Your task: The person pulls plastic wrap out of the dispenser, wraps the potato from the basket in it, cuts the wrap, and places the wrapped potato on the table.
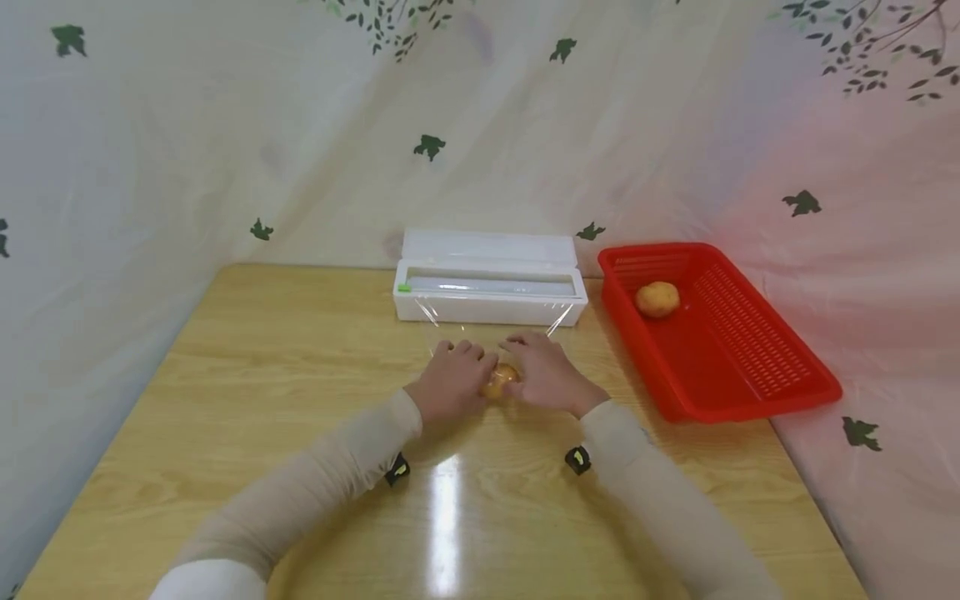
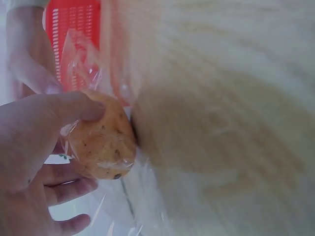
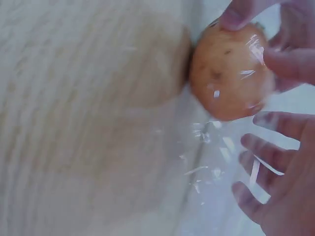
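Note:
A potato [image 1: 500, 381] sits on the table between both hands, with clear plastic wrap [image 3: 202, 172] over it. My left hand [image 1: 453, 379] holds the potato, its thumb pressed on the skin in the left wrist view and its other fingers on the far side. My right hand [image 1: 551, 372] is at the potato's right side, thumb against it; its other fingers spread loosely by the film in the right wrist view. Creased film runs back from the potato to a white wrap dispenser box [image 1: 491, 311], whose lid is raised and whose roll shows inside.
Right of the dispenser stands a red plastic basket [image 1: 660, 379] with another potato [image 1: 657, 299] in it. The wooden table [image 1: 300, 333] meets a leaf-patterned cloth [image 1: 337, 167] behind. A green slider [image 1: 404, 287] sits at the dispenser's left end.

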Demonstrator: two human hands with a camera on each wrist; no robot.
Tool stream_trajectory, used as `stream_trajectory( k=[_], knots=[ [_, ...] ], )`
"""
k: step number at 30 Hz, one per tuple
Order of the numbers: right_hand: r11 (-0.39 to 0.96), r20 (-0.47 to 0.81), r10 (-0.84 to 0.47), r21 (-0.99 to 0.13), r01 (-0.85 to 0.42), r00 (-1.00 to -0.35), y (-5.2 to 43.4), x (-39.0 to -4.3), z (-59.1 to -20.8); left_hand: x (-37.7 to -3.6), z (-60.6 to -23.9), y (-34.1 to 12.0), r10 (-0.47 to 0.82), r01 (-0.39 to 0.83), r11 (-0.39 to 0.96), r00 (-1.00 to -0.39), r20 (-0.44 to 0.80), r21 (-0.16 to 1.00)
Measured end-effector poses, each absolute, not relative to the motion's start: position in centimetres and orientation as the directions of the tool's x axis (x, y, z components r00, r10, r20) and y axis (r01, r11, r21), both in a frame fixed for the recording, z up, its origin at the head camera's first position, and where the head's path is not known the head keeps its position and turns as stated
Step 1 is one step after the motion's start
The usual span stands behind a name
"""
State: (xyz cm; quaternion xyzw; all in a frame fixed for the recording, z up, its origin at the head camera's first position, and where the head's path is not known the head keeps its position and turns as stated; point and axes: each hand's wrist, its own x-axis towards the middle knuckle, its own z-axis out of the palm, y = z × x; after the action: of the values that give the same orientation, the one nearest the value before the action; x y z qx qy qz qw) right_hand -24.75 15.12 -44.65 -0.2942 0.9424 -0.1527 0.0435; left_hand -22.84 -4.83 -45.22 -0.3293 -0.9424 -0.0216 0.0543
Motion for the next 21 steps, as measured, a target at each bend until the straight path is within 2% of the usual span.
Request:
stream_trajectory(
  k=[4,8,10,13,17,21],
  knots=[
    [0.800,0.137,-0.578,-0.102,-0.592,-0.804,14.3,-23.3,-44.1,-24.0,-44.7,-4.8,0.588,0.591,0.804,-0.807,0.060,0.066],
    [0.739,0.283,-0.666,0.125,-0.662,-0.690,13.4,-21.8,-44.7,-25.1,-44.3,-4.8,0.576,0.569,0.807,-0.818,0.001,0.158],
    [0.709,0.316,-0.699,0.182,-0.682,-0.642,13.2,-21.5,-45.2,-25.7,-44.2,-4.9,0.570,0.552,0.807,-0.821,-0.036,0.210],
    [0.705,0.335,-0.702,0.197,-0.681,-0.629,13.0,-21.6,-45.9,-26.7,-44.0,-5.1,0.561,0.519,0.807,-0.822,-0.093,0.281],
    [0.736,0.322,-0.671,0.182,-0.652,-0.668,13.0,-22.4,-46.6,-27.5,-43.5,-5.2,0.574,0.492,0.788,-0.804,-0.153,0.370],
    [0.750,0.307,-0.658,0.185,-0.635,-0.688,13.1,-23.4,-47.0,-28.2,-43.1,-5.2,0.608,0.515,0.764,-0.777,-0.165,0.389]
  ],
)
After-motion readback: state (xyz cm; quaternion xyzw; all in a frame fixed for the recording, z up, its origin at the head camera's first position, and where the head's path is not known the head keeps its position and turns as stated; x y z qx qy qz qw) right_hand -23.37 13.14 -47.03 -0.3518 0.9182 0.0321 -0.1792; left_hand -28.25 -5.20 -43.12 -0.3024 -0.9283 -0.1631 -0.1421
